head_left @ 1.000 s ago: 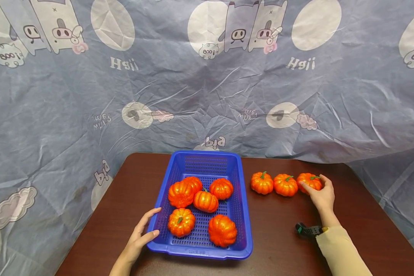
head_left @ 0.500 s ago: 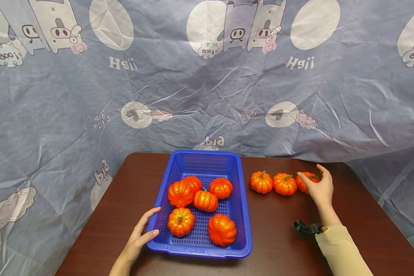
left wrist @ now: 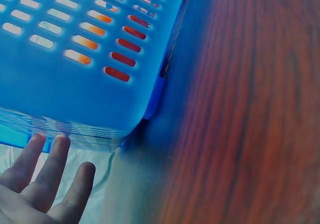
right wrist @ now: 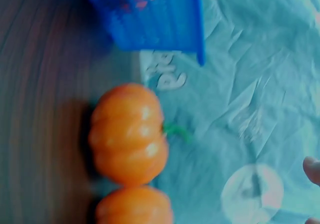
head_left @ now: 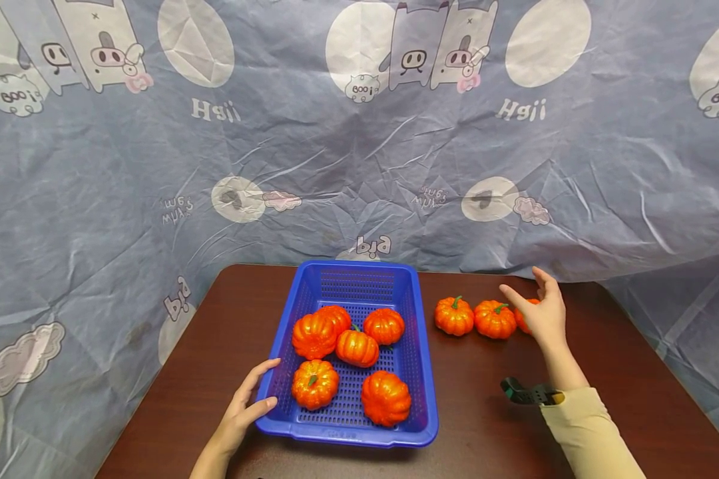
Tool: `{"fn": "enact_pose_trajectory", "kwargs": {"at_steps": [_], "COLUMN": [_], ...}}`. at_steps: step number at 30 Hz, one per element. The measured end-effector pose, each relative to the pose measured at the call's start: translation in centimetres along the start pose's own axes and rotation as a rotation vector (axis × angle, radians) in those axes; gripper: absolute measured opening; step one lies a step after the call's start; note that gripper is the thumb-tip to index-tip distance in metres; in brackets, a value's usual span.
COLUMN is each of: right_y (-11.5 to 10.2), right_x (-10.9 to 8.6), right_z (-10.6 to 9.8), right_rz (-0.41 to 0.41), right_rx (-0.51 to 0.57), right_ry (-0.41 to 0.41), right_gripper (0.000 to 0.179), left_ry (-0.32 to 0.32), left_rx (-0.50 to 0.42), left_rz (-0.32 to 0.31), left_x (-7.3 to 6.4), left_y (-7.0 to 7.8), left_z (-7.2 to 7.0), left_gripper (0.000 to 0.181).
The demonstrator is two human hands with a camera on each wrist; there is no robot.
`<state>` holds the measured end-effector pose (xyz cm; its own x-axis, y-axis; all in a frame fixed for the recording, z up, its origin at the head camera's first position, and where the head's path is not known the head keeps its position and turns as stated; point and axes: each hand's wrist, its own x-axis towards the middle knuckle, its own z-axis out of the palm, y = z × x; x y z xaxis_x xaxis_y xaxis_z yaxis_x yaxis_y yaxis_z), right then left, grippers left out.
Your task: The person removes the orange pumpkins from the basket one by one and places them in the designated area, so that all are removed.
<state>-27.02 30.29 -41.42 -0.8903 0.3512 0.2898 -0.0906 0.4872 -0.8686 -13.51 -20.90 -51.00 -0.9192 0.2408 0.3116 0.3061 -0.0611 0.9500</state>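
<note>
Several orange toy pumpkins (head_left: pixel 314 384) lie inside a blue plastic basket (head_left: pixel 346 436). My left hand (head_left: pixel 235 414) rests on the basket's left wall, thumb and fingers spread and uncurled; in the left wrist view its fingers (left wrist: pixel 52 169) reach the perforated side. To the basket's right stand three pumpkins in a row: a left pumpkin (head_left: pixel 454 316), a middle pumpkin (head_left: pixel 495 320) and a right pumpkin (head_left: pixel 524 319), partly hidden behind my right hand. That right hand (head_left: pixel 546 318) is raised in front of it, thumb and fingers apart, holding nothing. Two pumpkins (right wrist: pixel 129 134) show in the right wrist view.
The dark brown table (head_left: pixel 479 412) extends on both sides of the basket. A patterned grey-blue cloth (head_left: pixel 359 166) hangs behind and beside it. A dark strap device (head_left: pixel 524 392) sticks out from my right wrist.
My right hand has let go of the right pumpkin, then risen and moved left, its fingers spread. The row of pumpkins stays put, and my left hand keeps its place on the basket.
</note>
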Motion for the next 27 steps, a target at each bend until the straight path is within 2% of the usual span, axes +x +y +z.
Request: {"fn": "enact_pose_trajectory", "kwargs": {"at_steps": [12,18,27], "right_y": [-5.0,-6.7,-8.4], "right_x": [-2.6,-4.6,-7.6], "right_z": [1.3,2.0,3.6], "right_rz": [-0.099,-0.167,-0.274], "right_rx": [0.127,0.159,0.215], "right_ry": [-0.177,-0.294,-0.414], "right_gripper": [0.078,0.073,0.066], "left_ry": [0.006,-0.009,-0.007], "left_rx": [0.007,-0.003,-0.007], "left_rz": [0.0,0.011,0.003], "left_x": [0.0,0.0,0.0], "left_y": [-0.1,-0.2,-0.2], "left_z": [0.0,-0.1,-0.1], "left_gripper": [0.055,0.055,0.055]}}
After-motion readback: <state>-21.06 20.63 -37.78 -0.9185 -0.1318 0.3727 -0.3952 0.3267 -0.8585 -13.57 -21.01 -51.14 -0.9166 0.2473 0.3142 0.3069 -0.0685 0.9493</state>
